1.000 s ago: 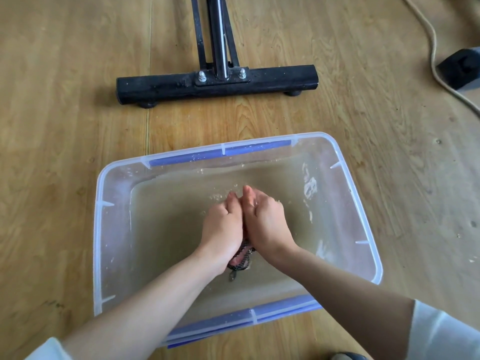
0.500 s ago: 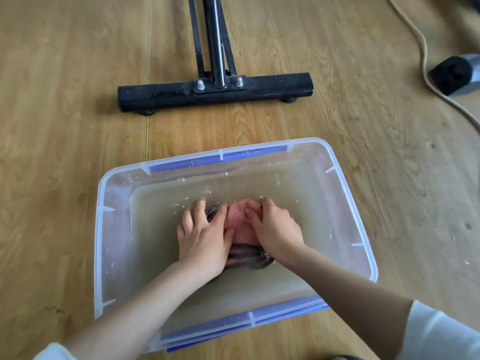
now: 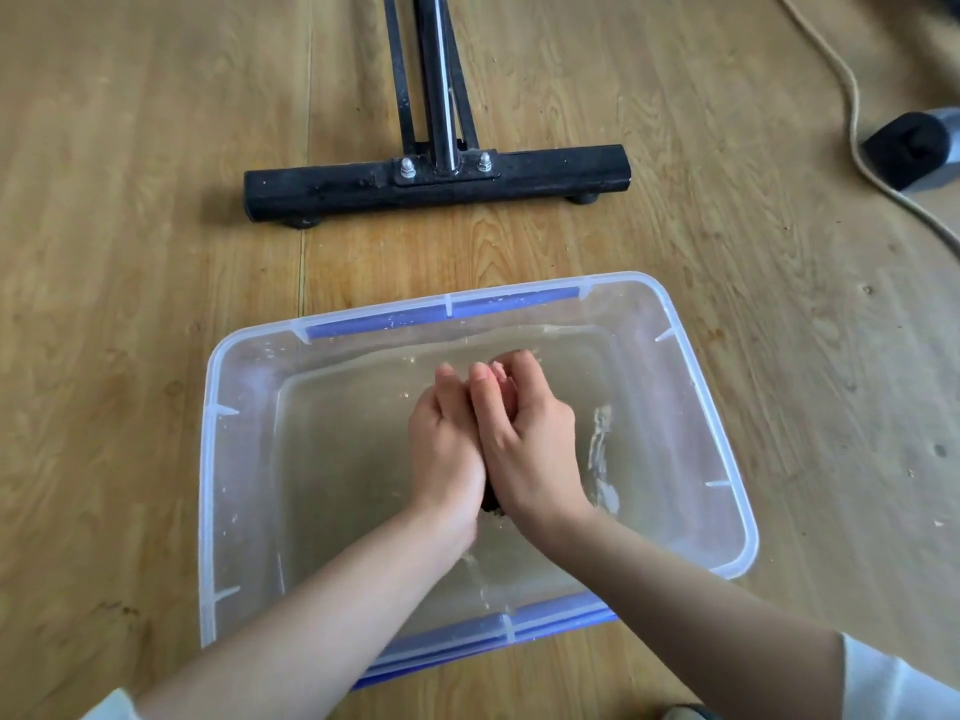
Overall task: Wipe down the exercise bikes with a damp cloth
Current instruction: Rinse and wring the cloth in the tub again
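Closed up again: left hand (image 3: 447,444) and right hand (image 3: 524,433) squeeze together over the tub (image 3: 249,459), cloth (image 3: 491,504) mostly hidden, probably that dark bit by the wrists.

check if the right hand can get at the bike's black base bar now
Probably, once freed: bare floor lies between tub and base bar, but the right hand and left hand are squeezing the cloth.
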